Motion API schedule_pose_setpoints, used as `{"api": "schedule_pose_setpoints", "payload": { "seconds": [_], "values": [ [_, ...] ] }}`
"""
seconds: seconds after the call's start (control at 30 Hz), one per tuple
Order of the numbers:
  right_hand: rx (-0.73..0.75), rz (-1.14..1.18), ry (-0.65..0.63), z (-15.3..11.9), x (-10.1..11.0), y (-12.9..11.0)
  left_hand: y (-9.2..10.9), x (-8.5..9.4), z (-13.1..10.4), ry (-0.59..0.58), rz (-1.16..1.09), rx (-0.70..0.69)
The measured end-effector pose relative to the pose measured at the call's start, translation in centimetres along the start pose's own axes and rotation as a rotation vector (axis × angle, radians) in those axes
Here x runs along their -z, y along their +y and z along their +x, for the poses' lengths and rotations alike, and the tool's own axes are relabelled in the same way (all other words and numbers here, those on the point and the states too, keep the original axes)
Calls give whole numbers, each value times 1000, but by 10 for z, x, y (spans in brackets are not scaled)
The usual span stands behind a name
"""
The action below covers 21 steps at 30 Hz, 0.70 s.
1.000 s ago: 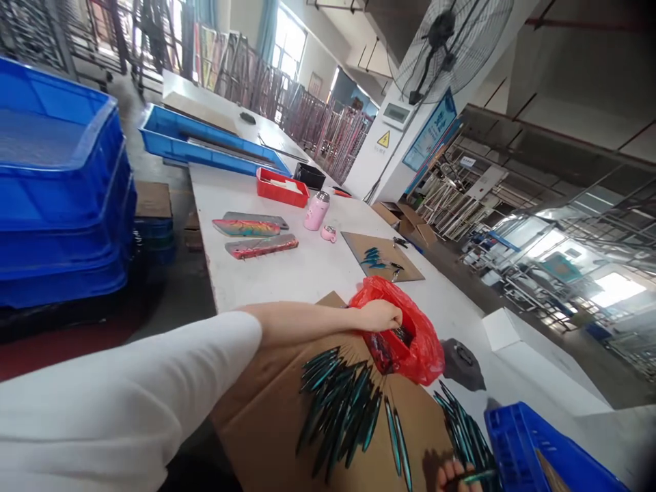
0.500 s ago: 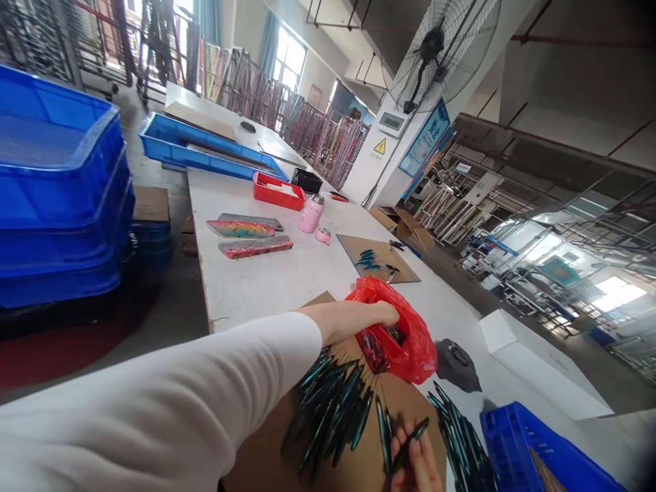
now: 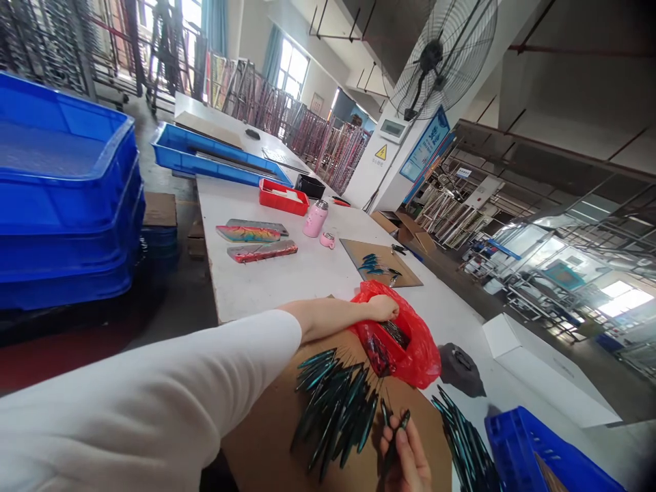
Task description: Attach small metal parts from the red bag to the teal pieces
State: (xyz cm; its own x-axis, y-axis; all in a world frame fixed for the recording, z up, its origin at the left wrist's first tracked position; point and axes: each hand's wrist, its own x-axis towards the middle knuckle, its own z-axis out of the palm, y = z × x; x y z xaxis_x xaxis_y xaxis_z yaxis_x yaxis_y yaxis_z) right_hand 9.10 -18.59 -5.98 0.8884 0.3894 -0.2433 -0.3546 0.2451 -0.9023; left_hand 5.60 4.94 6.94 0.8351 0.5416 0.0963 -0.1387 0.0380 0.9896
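Note:
My left hand (image 3: 384, 308) is inside the mouth of a red plastic bag (image 3: 423, 345), its fingers curled together just above a bundle of thin dark wire-like pieces (image 3: 394, 333). Whatever its fingertips pinch is too small to make out. Low in view, my right hand (image 3: 410, 456) grips a slender dark fishing lure (image 3: 392, 444) between thumb and fingers. A second dark lure (image 3: 385, 412) stands right beside those fingers; whether they hold it too is unclear. Left of this hand, many glossy black-teal lures (image 3: 335, 406) with thin wires at their ends lie fanned out on brown cardboard (image 3: 266, 444).
More lures (image 3: 464, 437) lie at the right, beside a blue crate (image 3: 517, 437). A dark grey cloth-like item (image 3: 461, 369) and a white box (image 3: 551, 365) are behind. Farther back stand a pink bottle (image 3: 315, 219) and a red tray (image 3: 281, 198). Blue bins (image 3: 66, 205) are stacked at left.
My left hand has lifted slightly at the bag, uncovering more of the wire-like pieces. My right hand has turned, and its lure has gone from slanted to more upright. The view has shifted a little.

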Motion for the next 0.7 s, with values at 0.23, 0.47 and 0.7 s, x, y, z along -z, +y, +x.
{"api": "schedule_pose_setpoints", "payload": {
  "seconds": [0.23, 0.47, 0.7],
  "values": [
    [-18, 58, 96, -6, -14, -4, -23, -20, 14, -205, -79, 76],
    [62, -25, 20, -37, -43, -12, -53, -29, -63, -433, -324, 128],
    [141, -193, -45, -36, -39, -6, -49, -29, -68, -477, -316, 74]
  ]
}}
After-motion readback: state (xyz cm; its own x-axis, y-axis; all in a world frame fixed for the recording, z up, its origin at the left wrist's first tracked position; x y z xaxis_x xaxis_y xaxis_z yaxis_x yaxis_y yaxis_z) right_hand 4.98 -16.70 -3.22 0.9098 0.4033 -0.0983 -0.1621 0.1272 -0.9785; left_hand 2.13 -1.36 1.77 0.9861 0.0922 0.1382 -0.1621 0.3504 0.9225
